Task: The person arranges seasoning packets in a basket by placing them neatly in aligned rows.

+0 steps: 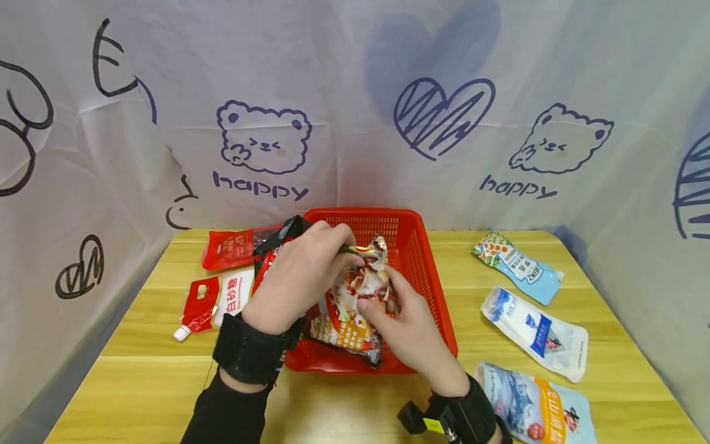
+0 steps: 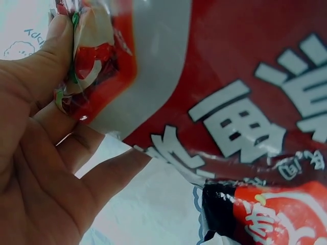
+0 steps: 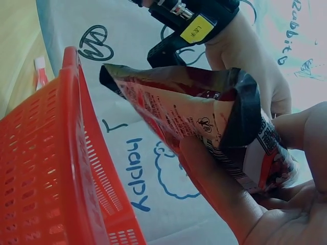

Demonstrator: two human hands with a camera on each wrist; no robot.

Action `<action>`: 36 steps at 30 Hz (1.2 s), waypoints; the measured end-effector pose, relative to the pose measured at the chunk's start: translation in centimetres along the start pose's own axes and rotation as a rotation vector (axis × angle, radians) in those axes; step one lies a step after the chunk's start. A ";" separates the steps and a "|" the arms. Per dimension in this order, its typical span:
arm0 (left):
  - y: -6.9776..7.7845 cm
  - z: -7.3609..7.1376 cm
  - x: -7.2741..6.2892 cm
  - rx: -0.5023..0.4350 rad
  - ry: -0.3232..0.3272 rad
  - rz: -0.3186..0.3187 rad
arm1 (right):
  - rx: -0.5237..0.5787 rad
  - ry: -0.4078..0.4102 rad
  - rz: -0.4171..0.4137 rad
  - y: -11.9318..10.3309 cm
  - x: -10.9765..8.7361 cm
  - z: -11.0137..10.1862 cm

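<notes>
Both hands hold a printed plastic food packet (image 1: 355,302) up over the red basket (image 1: 438,308). My left hand (image 1: 305,271) pinches its upper edge between thumb and fingers; the left wrist view shows its red face (image 2: 158,102) with large white characters. On the packet's right side, my right hand (image 1: 407,320) grips with the thumb in front and fingers behind. Its printed back (image 3: 179,109) and black folded end face the right wrist camera. A second black and red packet (image 2: 276,214) appears below it in the left wrist view, partly hidden by the left hand in the head view.
At left lie a red packet (image 1: 230,250) and a red and white sugar pouch (image 1: 233,296) with a white cap. Along the right side are a light-blue Heinz pouch (image 1: 521,268), a white and blue pouch (image 1: 538,333) and a blue and orange pouch (image 1: 532,401). A drawn-on white curtain (image 1: 355,166) stands behind.
</notes>
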State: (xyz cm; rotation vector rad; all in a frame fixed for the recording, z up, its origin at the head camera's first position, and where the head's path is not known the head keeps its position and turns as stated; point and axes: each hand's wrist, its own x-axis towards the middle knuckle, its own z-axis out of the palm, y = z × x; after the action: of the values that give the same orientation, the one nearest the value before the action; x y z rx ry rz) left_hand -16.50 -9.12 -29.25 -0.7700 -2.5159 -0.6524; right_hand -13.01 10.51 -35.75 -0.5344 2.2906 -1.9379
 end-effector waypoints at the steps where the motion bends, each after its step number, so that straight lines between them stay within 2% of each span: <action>1: 0.0 0.0 0.0 -0.002 -0.002 0.000 | 0.003 0.003 -0.002 0.0 -0.1 0.0; 10: -0.4 0.0 -0.4 -0.012 0.023 0.018 | 0.016 0.042 -0.034 0.2 -0.1 -0.3; 18: -1.1 0.2 -1.1 -0.036 0.125 0.062 | 0.040 0.111 -0.080 0.3 -0.2 -0.1; 22: -1.6 0.3 -1.6 -0.072 0.185 0.027 | 0.033 0.165 -0.102 0.3 -0.2 0.0; 29: -2.3 0.7 -2.8 -0.169 0.279 -0.097 | 0.096 0.240 -0.121 0.1 -0.1 0.2; 36: -2.5 1.5 -3.7 -0.260 0.419 -0.140 | 0.176 0.312 -0.171 0.1 0.0 0.1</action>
State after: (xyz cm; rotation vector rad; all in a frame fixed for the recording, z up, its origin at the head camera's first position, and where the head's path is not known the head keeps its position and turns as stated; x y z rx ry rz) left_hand -15.60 -11.61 -33.07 -0.4794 -2.1356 -1.0822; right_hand -12.97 10.49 -35.90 -0.4493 2.2741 -2.4326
